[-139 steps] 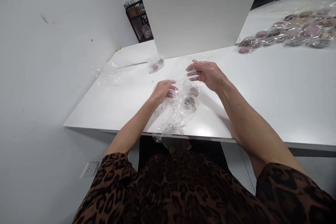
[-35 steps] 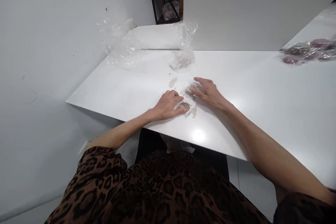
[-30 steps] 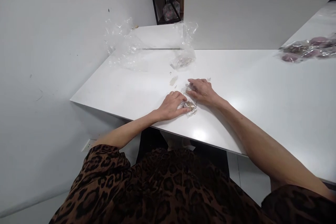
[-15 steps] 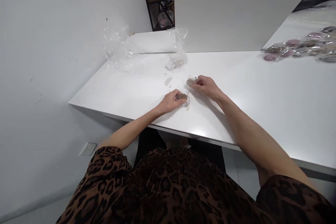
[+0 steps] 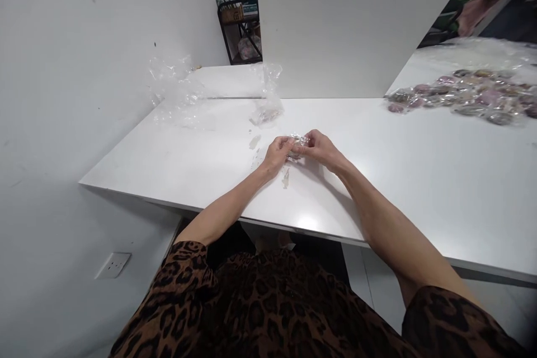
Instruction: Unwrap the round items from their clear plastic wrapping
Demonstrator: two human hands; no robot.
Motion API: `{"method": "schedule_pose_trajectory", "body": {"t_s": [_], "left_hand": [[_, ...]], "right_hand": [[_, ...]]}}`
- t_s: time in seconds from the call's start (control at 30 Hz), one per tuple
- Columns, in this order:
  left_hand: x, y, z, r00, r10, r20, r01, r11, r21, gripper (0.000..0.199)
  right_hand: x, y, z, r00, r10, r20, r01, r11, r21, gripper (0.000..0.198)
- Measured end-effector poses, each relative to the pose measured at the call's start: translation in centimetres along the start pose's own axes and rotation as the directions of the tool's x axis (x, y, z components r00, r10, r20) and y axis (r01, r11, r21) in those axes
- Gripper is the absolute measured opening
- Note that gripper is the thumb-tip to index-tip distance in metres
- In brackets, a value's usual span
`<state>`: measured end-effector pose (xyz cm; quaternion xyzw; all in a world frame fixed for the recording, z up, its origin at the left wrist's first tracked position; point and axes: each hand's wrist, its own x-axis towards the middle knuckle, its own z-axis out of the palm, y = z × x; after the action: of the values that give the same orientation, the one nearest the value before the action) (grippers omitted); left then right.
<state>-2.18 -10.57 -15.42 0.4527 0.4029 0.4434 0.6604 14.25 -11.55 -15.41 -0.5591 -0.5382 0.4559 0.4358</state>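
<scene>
Between my two hands, just above the white table [image 5: 201, 162], is a small crinkled clear plastic packet [image 5: 297, 140]. My left hand [image 5: 274, 156] pinches its left side with closed fingers. On the other side, my right hand [image 5: 324, 150] grips it with thumb and fingers, its thumb reaching toward the left fingertips. The fingers partly cover the packet, and I cannot make out its contents. Farther back lies another clear plastic bag [image 5: 268, 112] with something small in its lower end. Pale brownish smears [image 5: 286, 179] mark the table near my hands.
A heap of wrapped round pieces [image 5: 465, 95], pinkish and brown, lies at the right. Loose clear plastic [image 5: 176, 92] sits at the left by the wall. A white upright panel [image 5: 327, 28] stands behind the table, with a dark shelf [image 5: 239, 28] beyond. Another person's arm [image 5: 482, 8] shows top right.
My hands, apart before with a small wrapped brownish piece in each, have come together at one spot. The view has shifted to the right.
</scene>
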Motion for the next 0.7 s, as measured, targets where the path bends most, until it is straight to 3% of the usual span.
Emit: {"method": "schedule_pose_trajectory", "body": {"t_s": [0.07, 0.13, 0.23, 0.3, 0.4, 0.5, 0.57, 0.63, 0.7], "left_hand": [[0.2, -0.4, -0.3, 1.000, 0.009, 0.014, -0.010, 1.000, 0.016, 0.018], [0.3, -0.6, -0.7, 0.999, 0.011, 0.054, -0.013, 0.999, 0.043, 0.023], [0.1, -0.7, -1.2, 0.994, 0.017, 0.104, -0.033, 0.988, 0.151, 0.034], [-0.2, -0.8, -1.4, 0.992, 0.038, 0.124, -0.072, 0.959, 0.276, 0.042], [-0.6, -0.7, -1.2, 0.987, 0.073, 0.146, -0.130, 0.891, 0.436, 0.054], [-0.7, -0.6, -0.9, 0.981, 0.098, 0.169, -0.171, 0.850, 0.499, 0.060], [-0.6, -0.6, -0.7, 0.975, 0.106, 0.196, -0.195, 0.830, 0.523, 0.059], [-0.5, -0.7, -0.7, 0.970, 0.105, 0.219, -0.210, 0.814, 0.542, 0.057], [-0.2, -0.8, -0.7, 0.970, 0.100, 0.223, -0.210, 0.807, 0.552, 0.054]], "right_hand": [[0.0, 0.0, 0.1, 0.996, -0.016, -0.091, 0.018, 1.000, 0.025, 0.084], [-0.2, -0.4, 0.3, 0.998, -0.002, -0.065, 0.009, 0.995, 0.099, 0.093], [-0.8, -1.2, 0.9, 0.994, 0.050, 0.097, -0.073, 0.966, 0.248, 0.068], [-1.4, -1.8, 1.4, 0.988, 0.084, 0.128, -0.122, 0.935, 0.334, 0.055], [-2.1, -1.7, 1.2, 0.989, 0.143, 0.024, -0.141, 0.910, 0.390, 0.050], [-2.2, -0.5, -1.7, 0.963, 0.239, -0.124, -0.166, 0.891, 0.423, 0.040], [-1.4, 0.3, -5.5, 0.908, 0.310, -0.280, -0.162, 0.879, 0.448, 0.030], [0.4, 0.3, -10.4, 0.774, 0.399, -0.492, -0.146, 0.868, 0.475, 0.024], [2.8, -0.5, -15.4, 0.663, 0.391, -0.638, -0.070, 0.881, 0.468, 0.022]]}}
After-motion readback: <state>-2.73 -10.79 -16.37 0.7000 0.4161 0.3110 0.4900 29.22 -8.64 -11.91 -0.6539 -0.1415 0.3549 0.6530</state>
